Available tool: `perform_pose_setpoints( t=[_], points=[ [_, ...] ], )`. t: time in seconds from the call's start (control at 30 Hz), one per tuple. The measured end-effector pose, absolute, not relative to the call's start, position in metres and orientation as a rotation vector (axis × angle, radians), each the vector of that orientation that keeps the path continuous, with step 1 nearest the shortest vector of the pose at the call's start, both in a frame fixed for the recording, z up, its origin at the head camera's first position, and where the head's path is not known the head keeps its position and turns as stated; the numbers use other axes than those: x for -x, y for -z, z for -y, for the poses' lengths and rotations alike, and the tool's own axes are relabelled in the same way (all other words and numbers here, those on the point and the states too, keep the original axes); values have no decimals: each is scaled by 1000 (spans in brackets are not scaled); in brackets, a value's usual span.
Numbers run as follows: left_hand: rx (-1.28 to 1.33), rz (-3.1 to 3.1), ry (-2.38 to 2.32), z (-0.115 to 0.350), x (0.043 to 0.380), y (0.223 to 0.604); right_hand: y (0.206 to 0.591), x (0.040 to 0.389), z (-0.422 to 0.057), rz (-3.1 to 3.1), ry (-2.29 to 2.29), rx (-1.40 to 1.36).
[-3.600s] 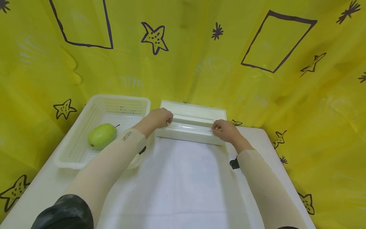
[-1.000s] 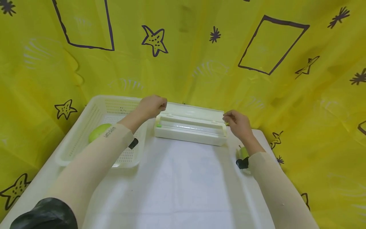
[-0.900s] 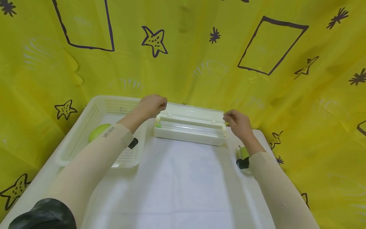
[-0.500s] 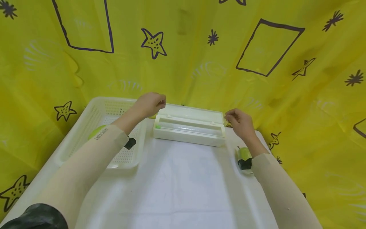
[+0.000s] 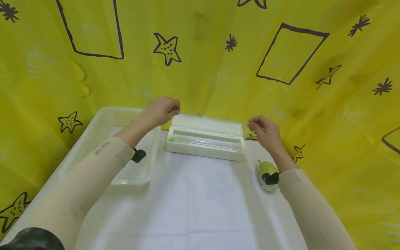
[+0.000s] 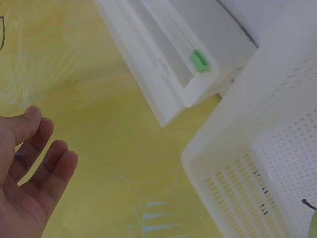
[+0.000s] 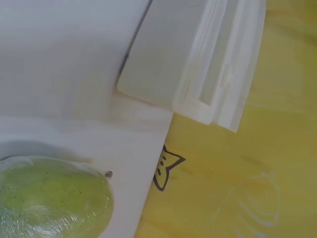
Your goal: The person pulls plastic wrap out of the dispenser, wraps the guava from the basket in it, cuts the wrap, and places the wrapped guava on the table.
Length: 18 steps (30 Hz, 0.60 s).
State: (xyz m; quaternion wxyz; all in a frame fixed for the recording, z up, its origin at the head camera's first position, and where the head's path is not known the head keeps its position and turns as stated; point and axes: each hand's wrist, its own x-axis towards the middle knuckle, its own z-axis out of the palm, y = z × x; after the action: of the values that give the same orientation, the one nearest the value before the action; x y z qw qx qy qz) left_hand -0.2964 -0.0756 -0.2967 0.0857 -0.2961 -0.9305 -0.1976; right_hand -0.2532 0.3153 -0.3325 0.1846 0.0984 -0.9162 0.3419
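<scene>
The left hand (image 5: 162, 109) and right hand (image 5: 265, 132) are raised beside the white box (image 5: 204, 152), thumbs and fingertips narrowed to pinch clear film (image 6: 74, 64) (hard to spot from here). The lidded box stands open on the table (image 5: 200, 201), between the basket (image 5: 153, 152) and a wrapped green fruit (image 7: 64, 193) near the right wrist.

The left sleeve (image 5: 84, 180) hides the basket fruit (image 6: 313, 226) in the head view, the left wrist view crops it to a sliver and cuts the left hand (image 6: 29, 191), a black mount (image 5: 270, 178) covers part of the wrapped fruit (image 5: 267, 167), both wrist views crop the box (image 5: 206, 150), and the film (image 6: 59, 69) has edges too faint to trace
</scene>
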Motion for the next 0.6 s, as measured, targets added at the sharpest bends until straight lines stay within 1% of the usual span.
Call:
perform_pose_setpoints(
  t=[0.33,0.6],
  points=[
    [906,2692,595,78,285,286,323,250,-316,2490,-979,-340],
    [924,2628,599,79,277,277,314,245,-316,2460,-980,-332]
  ],
)
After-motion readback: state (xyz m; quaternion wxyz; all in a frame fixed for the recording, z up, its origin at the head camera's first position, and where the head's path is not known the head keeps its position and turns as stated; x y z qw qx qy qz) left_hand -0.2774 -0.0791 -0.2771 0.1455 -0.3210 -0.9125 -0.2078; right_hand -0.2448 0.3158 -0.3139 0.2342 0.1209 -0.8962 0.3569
